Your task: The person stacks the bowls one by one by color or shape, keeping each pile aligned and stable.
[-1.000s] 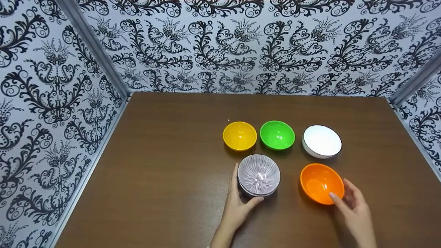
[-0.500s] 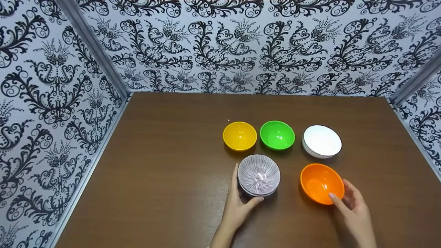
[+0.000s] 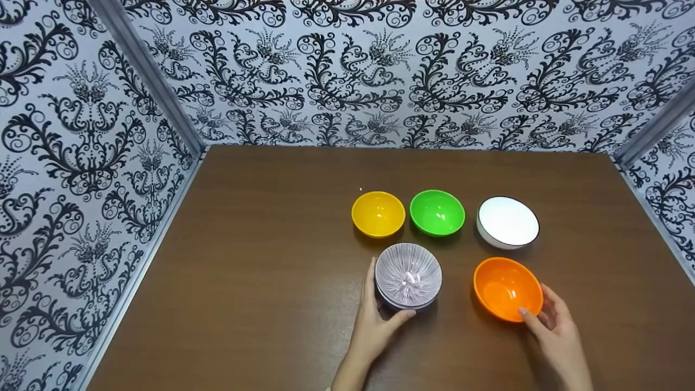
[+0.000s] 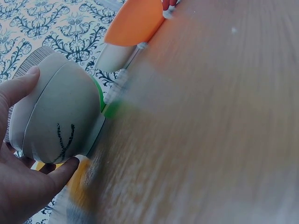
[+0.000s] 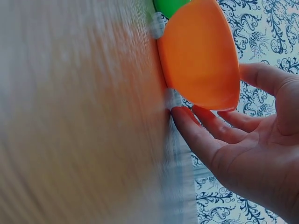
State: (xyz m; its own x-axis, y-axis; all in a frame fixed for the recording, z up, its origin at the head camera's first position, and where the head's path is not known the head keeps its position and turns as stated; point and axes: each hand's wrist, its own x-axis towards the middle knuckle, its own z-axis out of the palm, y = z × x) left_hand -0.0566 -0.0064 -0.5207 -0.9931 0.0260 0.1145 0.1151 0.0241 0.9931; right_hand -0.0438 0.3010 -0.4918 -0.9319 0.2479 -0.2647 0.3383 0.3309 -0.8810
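My left hand (image 3: 374, 320) holds a nested stack of grey-white striped bowls (image 3: 408, 275), thumb at the near rim and fingers along the left side. In the left wrist view, the stack's pale outer wall (image 4: 70, 107) carries a dark branching mark, and a second rim line shows the nesting. My right hand (image 3: 556, 331) holds an orange bowl (image 3: 506, 288) at its right side. The thumb lies at the bowl's near rim. In the right wrist view, the other fingers curve beneath the orange bowl's wall (image 5: 201, 56), close to the table.
A yellow bowl (image 3: 378, 214) and a green bowl (image 3: 437, 213) stand side by side behind the stack. Behind the orange bowl is a white bowl with a dark rim (image 3: 507, 222). Patterned walls (image 3: 358, 76) border the brown table (image 3: 260, 244) at the back and sides.
My right thumb has drawn back slightly toward the orange bowl's near rim. The left hand and all the bowls keep their places.
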